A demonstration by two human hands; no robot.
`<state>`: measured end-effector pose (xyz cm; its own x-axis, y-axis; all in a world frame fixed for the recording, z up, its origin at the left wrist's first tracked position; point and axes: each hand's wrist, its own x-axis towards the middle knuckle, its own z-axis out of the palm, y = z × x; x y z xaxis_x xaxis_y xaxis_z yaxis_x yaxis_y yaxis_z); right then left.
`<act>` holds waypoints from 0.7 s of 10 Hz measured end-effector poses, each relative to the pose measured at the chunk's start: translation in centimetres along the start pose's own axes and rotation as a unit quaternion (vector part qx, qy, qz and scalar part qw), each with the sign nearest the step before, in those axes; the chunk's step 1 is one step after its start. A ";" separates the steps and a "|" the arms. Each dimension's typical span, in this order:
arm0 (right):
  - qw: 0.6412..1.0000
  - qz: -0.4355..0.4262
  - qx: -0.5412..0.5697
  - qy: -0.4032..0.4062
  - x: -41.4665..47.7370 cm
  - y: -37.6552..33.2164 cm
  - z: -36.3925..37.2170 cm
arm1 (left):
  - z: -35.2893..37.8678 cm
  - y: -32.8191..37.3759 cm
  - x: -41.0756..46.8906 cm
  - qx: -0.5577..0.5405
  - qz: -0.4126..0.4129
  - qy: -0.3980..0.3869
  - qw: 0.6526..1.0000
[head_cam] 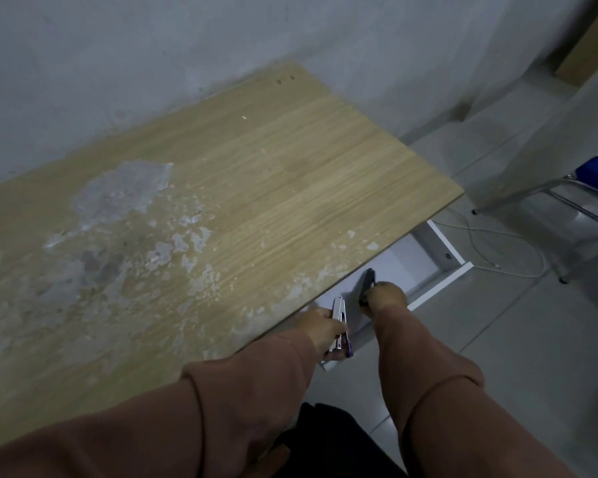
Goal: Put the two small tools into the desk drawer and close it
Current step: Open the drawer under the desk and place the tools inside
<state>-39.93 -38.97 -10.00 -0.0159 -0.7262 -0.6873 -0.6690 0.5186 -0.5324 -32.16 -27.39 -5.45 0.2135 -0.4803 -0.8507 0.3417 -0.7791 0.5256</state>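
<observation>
A white desk drawer (439, 251) stands pulled out under the right end of the wooden desk (221, 201). My left hand (321, 327) grips a silver tool with a purple end (340, 322), held over the drawer's near part at the desk edge. My right hand (385, 300) holds a small black tool (367, 284) inside the open drawer, its tip pointing toward the desk. Whether either tool touches the drawer floor I cannot tell. The drawer's inner part is hidden beneath the desktop.
The desktop has worn, peeling patches (125, 188) on its left half. A white cable (518, 260) lies on the tiled floor to the right of the drawer. A metal-legged chair with a blue seat (594, 188) stands at the far right. A grey wall runs behind the desk.
</observation>
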 end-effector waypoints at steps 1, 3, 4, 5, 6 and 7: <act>0.999 -0.023 -0.034 0.005 0.5 0.0 0.1 | 0.9 -0.4 1.4 -0.055 -0.013 0.029 0.998; 0.999 -0.024 0.033 0.024 -0.1 1.1 -0.6 | 2.1 -0.9 5.2 -0.153 -0.041 0.074 0.985; 0.994 -0.052 0.090 0.039 -0.2 2.5 -0.6 | 2.4 -0.3 5.3 -0.191 -0.038 0.103 0.976; 0.986 -0.071 0.149 0.032 -0.8 3.4 -0.6 | 2.9 0.7 4.3 -0.208 -0.027 0.119 0.970; 0.981 -0.084 0.171 0.024 -1.8 3.9 -0.5 | 3.2 0.8 4.2 -0.239 -0.007 0.110 0.965; 0.980 -0.092 0.172 0.025 -3.1 3.9 -0.5 | 2.7 0.4 3.0 -0.172 0.014 0.110 0.979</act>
<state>-42.86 -34.90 -9.69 0.0394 -0.8382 -0.5439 -0.3733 0.4926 -0.7861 -33.85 -30.27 -7.81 0.4061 -0.3714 -0.8349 0.6125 -0.5674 0.5503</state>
